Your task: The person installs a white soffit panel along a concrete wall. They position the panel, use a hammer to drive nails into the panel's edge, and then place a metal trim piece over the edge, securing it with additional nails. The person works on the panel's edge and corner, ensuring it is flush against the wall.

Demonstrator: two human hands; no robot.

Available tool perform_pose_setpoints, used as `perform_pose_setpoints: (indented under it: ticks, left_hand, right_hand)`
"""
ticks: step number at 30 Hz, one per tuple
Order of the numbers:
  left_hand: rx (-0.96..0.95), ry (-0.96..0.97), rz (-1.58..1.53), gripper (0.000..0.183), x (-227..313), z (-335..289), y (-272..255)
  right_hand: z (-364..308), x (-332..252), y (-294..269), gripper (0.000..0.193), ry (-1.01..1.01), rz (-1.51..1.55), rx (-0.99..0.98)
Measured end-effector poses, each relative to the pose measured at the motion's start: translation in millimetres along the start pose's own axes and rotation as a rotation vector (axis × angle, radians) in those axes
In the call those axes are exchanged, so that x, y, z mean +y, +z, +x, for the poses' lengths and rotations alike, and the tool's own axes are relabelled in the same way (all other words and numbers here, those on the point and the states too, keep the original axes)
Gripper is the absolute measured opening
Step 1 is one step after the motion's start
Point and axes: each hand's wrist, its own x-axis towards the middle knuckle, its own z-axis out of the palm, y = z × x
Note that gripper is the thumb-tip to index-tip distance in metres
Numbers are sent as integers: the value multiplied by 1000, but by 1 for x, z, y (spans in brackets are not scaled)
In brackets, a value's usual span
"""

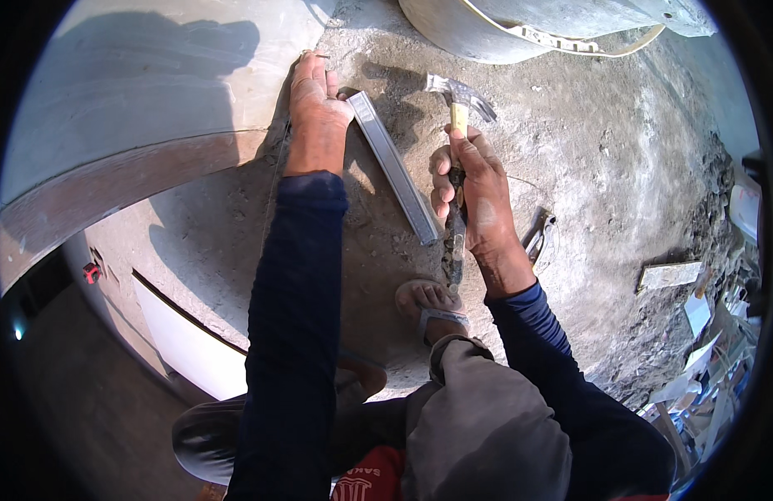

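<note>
My left hand [316, 98] is at the base of the pale wall panel [169, 71], its fingers pinched around a thin dark nail [322, 57]. Most of the nail is hidden by the fingers. In my right hand [480, 188] is a claw hammer [459, 98], gripped along its worn dark handle with the metal head up and away from me. Between my hands a silver metal bar [393, 163] lies slantwise on the rough ground, its far end close beside my left palm. Pliers [539, 235] rest on the ground just right of my right wrist.
A large round tub [478, 37] stands at the far side. To the right lie a short board [670, 275] and a heap of scraps [708, 376]. A white panel [186, 338] and a small red object [92, 273] are at left. My sandalled foot [428, 301] is near the hammer handle.
</note>
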Motion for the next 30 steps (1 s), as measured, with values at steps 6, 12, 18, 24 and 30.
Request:
perform_pose_setpoints:
  ticks: [6,12,18,24,30]
  left_hand:
    - [-21,-48,90,38,2,-1,-3]
    - [-43,-135,11,32,8,3,-6]
    - [-34,-132,-4,31,10,2,-3]
    - [-12,-133,47,31,13,3,-6]
    - [100,-142,-14,15,18,-8,4]
  right_hand:
    - [31,44,63,42,-185,-177,-59]
    - [41,79,72,55,-241,-309,-17]
    - [64,112,83,48,-636,-559,173]
    - [62,128,90,48,-442,-322,241]
    - [66,129,89,46,-498,-387,252]
